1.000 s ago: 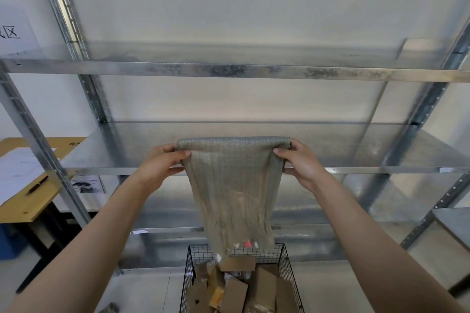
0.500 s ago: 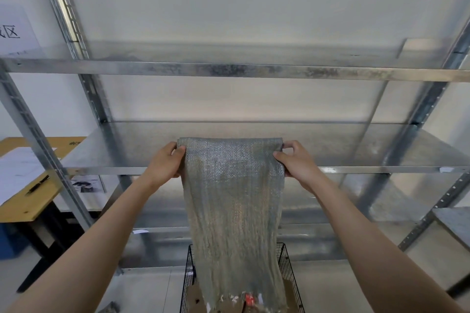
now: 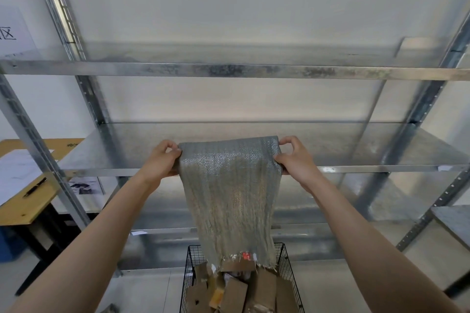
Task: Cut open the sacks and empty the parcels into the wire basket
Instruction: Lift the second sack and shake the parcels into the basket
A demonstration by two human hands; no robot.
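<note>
A grey woven sack (image 3: 232, 201) hangs limp and flat from its upper edge, held up at chest height in front of the shelving. My left hand (image 3: 162, 159) pinches its top left corner and my right hand (image 3: 295, 157) pinches its top right corner. The sack's frayed open end, with a red and white label, dangles just above the black wire basket (image 3: 286, 259) on the floor. Brown cardboard parcels (image 3: 234, 292) fill the basket.
A galvanised metal shelving rack (image 3: 229, 70) stands right behind the sack, its shelves bare. A wooden desk (image 3: 23, 206) with papers and a pen sits at the left. A second rack's shelf edge shows at the far right.
The sack dropped so its open end dipped low over the basket, then rose again; its end now hangs just above the parcels. Both hands kept their hold on the top corners.
</note>
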